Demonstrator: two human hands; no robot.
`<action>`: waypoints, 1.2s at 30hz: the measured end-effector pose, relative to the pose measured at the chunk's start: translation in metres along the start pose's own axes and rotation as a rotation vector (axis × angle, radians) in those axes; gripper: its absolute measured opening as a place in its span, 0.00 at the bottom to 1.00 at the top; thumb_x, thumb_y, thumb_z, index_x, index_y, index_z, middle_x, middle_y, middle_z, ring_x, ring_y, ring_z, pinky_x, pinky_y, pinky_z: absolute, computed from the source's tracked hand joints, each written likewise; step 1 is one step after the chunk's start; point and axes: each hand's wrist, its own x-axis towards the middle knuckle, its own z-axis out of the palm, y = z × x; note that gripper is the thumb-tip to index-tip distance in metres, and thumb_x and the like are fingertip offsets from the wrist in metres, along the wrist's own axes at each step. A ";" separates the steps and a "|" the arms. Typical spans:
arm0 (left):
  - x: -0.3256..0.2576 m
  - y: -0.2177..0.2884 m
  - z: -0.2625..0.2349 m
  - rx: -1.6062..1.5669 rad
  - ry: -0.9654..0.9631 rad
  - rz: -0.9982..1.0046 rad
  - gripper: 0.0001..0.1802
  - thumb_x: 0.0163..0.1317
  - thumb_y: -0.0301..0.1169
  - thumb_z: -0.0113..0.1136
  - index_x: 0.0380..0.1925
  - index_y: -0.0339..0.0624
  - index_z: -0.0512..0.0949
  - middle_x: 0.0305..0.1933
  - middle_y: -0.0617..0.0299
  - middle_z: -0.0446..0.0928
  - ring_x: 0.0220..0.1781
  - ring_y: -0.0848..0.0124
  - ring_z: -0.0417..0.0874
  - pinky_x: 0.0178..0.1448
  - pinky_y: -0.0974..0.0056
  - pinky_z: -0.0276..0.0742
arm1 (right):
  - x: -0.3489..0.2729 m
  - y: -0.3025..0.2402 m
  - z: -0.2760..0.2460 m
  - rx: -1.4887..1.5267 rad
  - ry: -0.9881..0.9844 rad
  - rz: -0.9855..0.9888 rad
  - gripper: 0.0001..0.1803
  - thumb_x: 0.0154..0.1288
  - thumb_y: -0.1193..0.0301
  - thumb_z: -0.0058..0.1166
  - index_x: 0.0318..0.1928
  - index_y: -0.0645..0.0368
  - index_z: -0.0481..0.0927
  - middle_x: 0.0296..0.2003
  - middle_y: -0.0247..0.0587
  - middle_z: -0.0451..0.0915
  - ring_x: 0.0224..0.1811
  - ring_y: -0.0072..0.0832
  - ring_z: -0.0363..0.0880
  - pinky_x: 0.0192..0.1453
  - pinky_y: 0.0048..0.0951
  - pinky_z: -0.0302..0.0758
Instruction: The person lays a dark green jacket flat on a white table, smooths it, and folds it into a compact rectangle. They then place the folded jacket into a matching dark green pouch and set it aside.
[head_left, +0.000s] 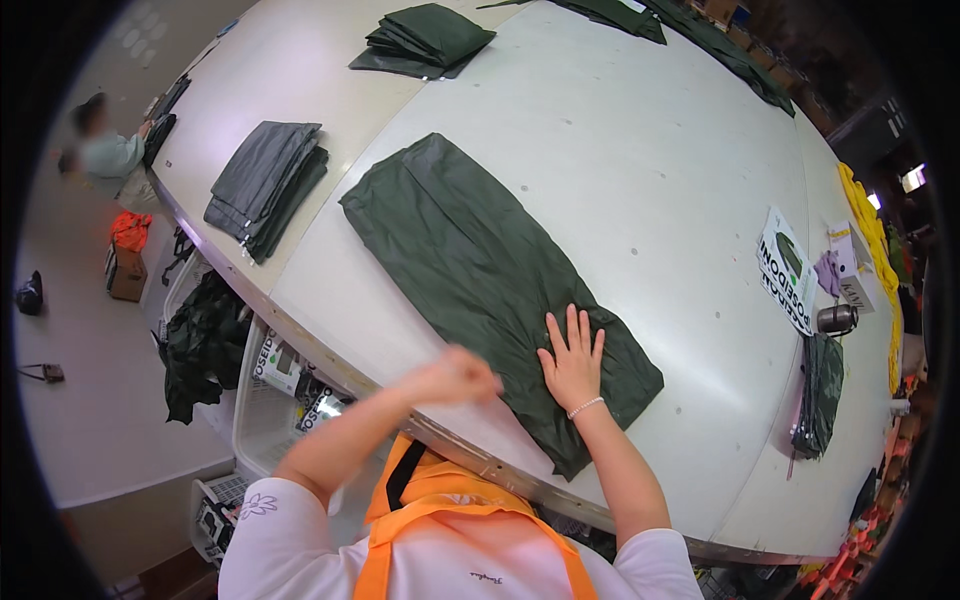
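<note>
A long, folded piece of dark green, slightly shiny fabric (465, 250) lies slantwise on the pale table in front of me, with creases along it. My right hand (573, 365) rests flat on its near right part, fingers spread, a beaded bracelet on the wrist. Beside the near left edge of the fabric is my left hand (455, 380), smeared by motion. Its fingers look curled, but I cannot see whether anything is in them.
Folded stacks of grey-green fabric (265, 185) and dark green fabric (425, 40) lie at the left and far side. White baskets (250, 420) stand below the table's left edge. Printed packages (787, 270), a dark mug (838, 318) and a bundle (820, 395) sit rightward. A person (108, 150) works far left.
</note>
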 end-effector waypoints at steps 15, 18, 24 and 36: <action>0.155 -0.113 -0.355 0.154 0.523 -0.329 0.36 0.51 0.54 0.65 0.43 0.28 0.78 0.41 0.47 0.81 0.42 0.60 0.82 0.49 0.61 0.75 | 0.183 -0.124 0.039 0.325 0.130 0.046 0.14 0.54 0.64 0.62 0.34 0.61 0.78 0.37 0.43 0.73 0.43 0.43 0.71 0.46 0.39 0.69; 0.159 -0.137 -0.366 -0.025 0.382 -0.312 0.30 0.52 0.49 0.67 0.41 0.29 0.80 0.37 0.52 0.82 0.35 0.67 0.82 0.43 0.64 0.77 | 0.219 -0.154 0.044 0.509 0.164 0.012 0.09 0.56 0.69 0.60 0.34 0.60 0.77 0.34 0.41 0.74 0.37 0.43 0.75 0.42 0.38 0.72; 0.136 -0.172 -0.388 -0.470 0.297 -0.215 0.24 0.61 0.44 0.61 0.45 0.33 0.78 0.41 0.58 0.81 0.39 0.70 0.81 0.45 0.69 0.75 | 0.252 -0.153 0.045 0.392 0.418 -0.087 0.09 0.50 0.67 0.65 0.28 0.55 0.79 0.31 0.30 0.75 0.36 0.32 0.72 0.39 0.32 0.64; 0.008 -0.190 -0.162 -0.578 0.951 0.015 0.34 0.58 0.26 0.59 0.64 0.34 0.58 0.59 0.55 0.67 0.53 0.68 0.72 0.55 0.63 0.70 | 0.251 -0.056 -0.004 0.231 0.148 0.254 0.32 0.51 0.55 0.66 0.53 0.60 0.74 0.48 0.49 0.76 0.52 0.43 0.73 0.57 0.38 0.70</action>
